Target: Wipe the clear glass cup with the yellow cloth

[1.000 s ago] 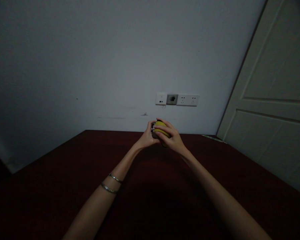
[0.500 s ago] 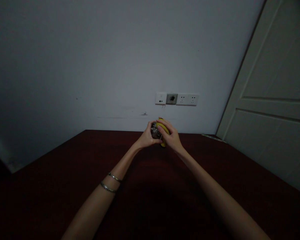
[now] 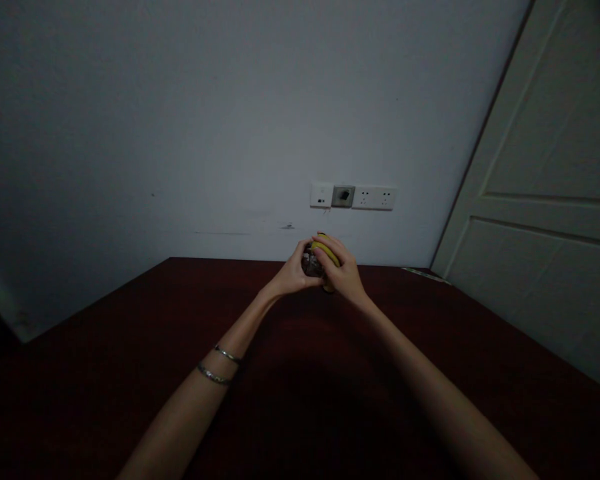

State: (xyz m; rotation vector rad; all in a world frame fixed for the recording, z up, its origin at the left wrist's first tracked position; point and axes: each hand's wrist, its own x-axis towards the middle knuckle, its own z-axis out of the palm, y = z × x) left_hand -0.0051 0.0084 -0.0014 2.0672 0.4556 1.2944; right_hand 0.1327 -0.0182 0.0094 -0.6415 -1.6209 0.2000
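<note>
Near the far edge of the table, both my hands are raised and close together. My left hand point(image 3: 291, 270) curves around a dark, rounded, jar-like object point(image 3: 311, 263) with pale patches, thumb below and fingers above. Against its right side sits a yellow, round lid-like piece point(image 3: 327, 249) with a dark edge. My right hand point(image 3: 347, 275) is wrapped over this yellow piece, fingers on top and thumb in front. Much of both things is hidden by the fingers, and the dim light blurs their detail.
The dark red table point(image 3: 220, 307) reaches back to a pale wall point(image 3: 230, 133). White sockets point(image 3: 373, 198) and a grey wall plate point(image 3: 343, 196) are just above my hands. A panelled door point(image 3: 545, 200) stands at the right. A thin pale strip point(image 3: 425, 275) lies at the far right edge.
My right hand has turned slightly on the yellow piece; less yellow shows at its lower end. My left hand stays around the dark object.
</note>
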